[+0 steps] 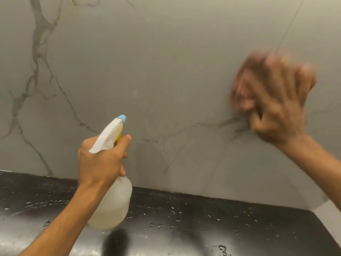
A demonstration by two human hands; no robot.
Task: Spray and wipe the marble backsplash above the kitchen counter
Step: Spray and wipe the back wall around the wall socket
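The grey marble backsplash [166, 74] with dark veins fills most of the view. My left hand [100, 161] grips the neck of a translucent spray bottle [112, 204] with a white head and a blue nozzle, which points at the wall; my forefinger lies along the yellow trigger. My right hand [276, 106] is blurred by motion at the right. Its spread fingers press a brownish-pink cloth [244, 84] flat against the marble. Most of the cloth is hidden under the hand.
A black, glossy counter [203, 218] runs below the backsplash, dotted with water drops. A thin seam line [289, 26] crosses the marble at the upper right. A pale side wall [330, 209] meets the counter at the far right.
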